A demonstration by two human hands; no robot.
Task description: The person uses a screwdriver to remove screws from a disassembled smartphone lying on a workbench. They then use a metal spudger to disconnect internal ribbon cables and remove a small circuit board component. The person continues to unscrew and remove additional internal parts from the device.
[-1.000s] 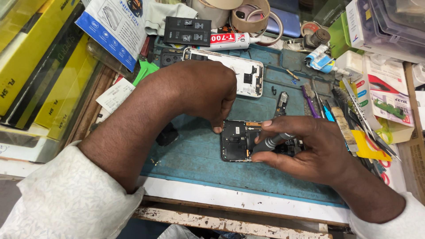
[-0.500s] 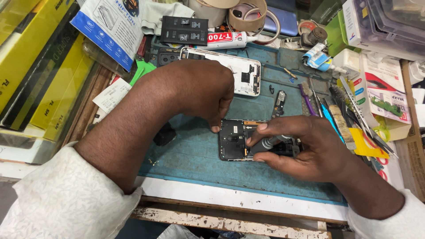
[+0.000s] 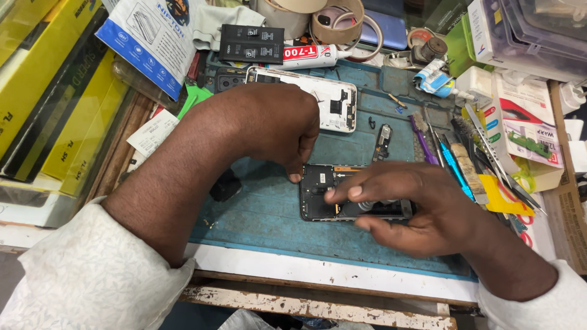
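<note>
Blue mat (image 3: 269, 220) carries an opened black phone (image 3: 321, 195) at centre. Left hand (image 3: 269, 125) curled, fingertips pinning phone's upper-left corner. Right hand (image 3: 422, 211) grips a slim driver over the phone's interior; tip hidden. Risk: driver slips, gouges board, or a loose screw rolls into clutter.

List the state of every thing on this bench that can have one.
Black phone: back off, insides bare, flat on the blue mat.
White phone frame: stripped, lying flat.
Glue tube: capped, on its side.
Left hand: fingertip steadying the black phone.
Right hand: fingers pinched on a small tool, over the phone.
</note>
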